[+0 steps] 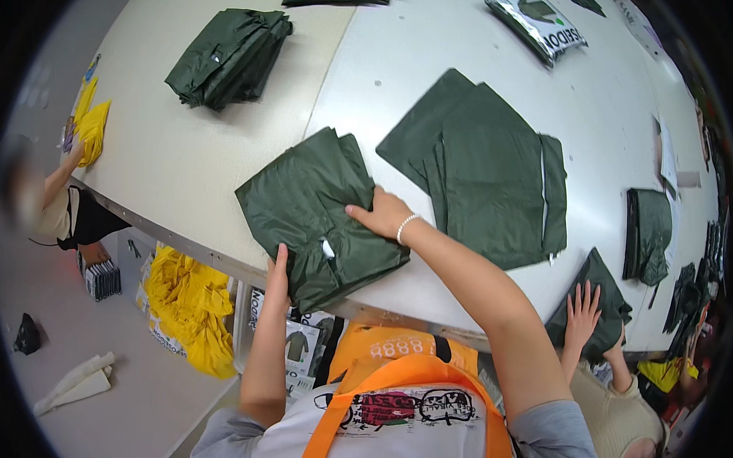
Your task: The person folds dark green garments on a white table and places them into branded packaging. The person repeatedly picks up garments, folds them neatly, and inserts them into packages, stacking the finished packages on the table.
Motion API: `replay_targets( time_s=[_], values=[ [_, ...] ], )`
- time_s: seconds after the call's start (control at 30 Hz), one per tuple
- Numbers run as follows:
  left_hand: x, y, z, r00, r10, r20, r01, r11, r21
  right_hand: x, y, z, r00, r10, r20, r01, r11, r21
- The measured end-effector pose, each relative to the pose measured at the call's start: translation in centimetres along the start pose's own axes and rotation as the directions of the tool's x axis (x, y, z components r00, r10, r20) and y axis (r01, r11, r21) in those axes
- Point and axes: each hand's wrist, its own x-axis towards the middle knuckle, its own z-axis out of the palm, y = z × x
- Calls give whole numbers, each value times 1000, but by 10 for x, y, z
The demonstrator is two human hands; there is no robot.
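Observation:
A folded dark green garment (pixel 303 202) of thin, slightly shiny fabric lies at the near edge of the table, with a small white label showing. My left hand (pixel 278 286) grips its near left edge, thumb on top and fingers hidden beneath. My right hand (pixel 383 213), with a beaded bracelet at the wrist, holds its right side, thumb pressed on top and the other fingers over the far edge. Right beside it another dark green garment (pixel 497 185) is spread flatter, with a pale strip along one side. My right forearm crosses its near left corner.
On the pale table (pixel 347 91) are a green folded stack (pixel 231 59) and a clear-wrapped package (pixel 539 25). At right, a co-worker's hands (pixel 583 317) press another green piece. Another person at far left holds yellow fabric (pixel 94 131). A yellow heap (pixel 188 307) sits below the edge.

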Motion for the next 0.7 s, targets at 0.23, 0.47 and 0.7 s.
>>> replay_targets(
  time_s=[0.23,0.47,0.7],
  values=[
    [-69,-73,-5,995,-16,103,-8,975,223,-118,65,45,991,36,-129,-5,974,228],
    [-98,-114,-28,969,-127,211,120,992,45,-173,115,79,937,85,-338,38,939,343],
    [-105,-153,-25,930,340,141,-352,707,613,-194,97,86,889,56,-454,10,990,142]
  ],
)
